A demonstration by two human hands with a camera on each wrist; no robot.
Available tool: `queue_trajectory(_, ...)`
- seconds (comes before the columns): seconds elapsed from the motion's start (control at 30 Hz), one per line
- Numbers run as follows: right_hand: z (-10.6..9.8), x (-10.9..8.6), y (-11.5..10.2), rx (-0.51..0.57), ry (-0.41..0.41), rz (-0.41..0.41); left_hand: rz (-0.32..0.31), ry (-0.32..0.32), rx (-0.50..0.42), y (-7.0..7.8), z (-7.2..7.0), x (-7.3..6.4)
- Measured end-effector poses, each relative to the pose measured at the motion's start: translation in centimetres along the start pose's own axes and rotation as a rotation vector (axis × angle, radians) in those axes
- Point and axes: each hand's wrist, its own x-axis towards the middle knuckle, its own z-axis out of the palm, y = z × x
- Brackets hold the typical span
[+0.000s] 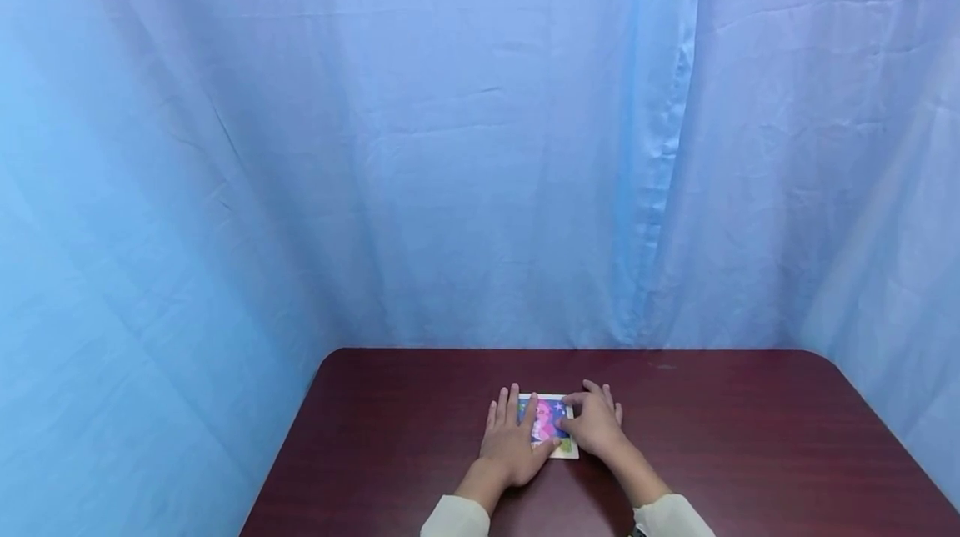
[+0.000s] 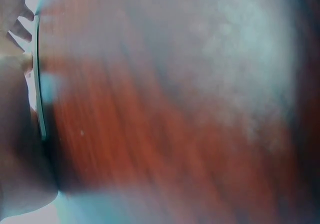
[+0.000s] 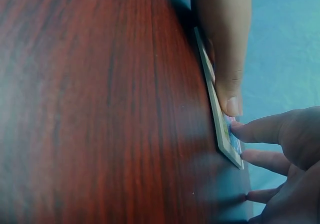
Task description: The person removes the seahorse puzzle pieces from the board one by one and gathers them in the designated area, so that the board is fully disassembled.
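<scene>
1. Left hand (image 1: pixel 510 447): palm down, pretty flat, fingers spread and aimed at the far edge of the surface (image 1: pixel 375 437). Left thumb (image 3: pixel 228 89) sticks out toward the right edge.
2. Right hand (image 1: pixel 596 423): back of the hand up. Right thumb (image 3: pixel 265 128) and index reach toward the left edge, tips apart; the other fingers fan out loosely, roughly toward the far edge.
3. Thumb tips sit super close to each other, left one nearer the near edge.
4. Forearms (image 1: pixel 637 474): both come in from the near side, angled inward, bare past the cuffs.
</scene>
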Motion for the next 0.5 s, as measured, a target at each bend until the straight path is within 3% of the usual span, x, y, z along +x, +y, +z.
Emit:
queue_trajectory(0.2, 0.08, 0.26, -0.2, 0.014, 0.03, 0.003, 0.008, 0.015, 0.029, -0.61, 0.74, 0.57)
queue_trajectory(0.5, 0.26, 0.25, -0.18, 0.044, 0.051, 0.028, 0.0, -0.004, 0.04, -0.51, 0.58, 0.53)
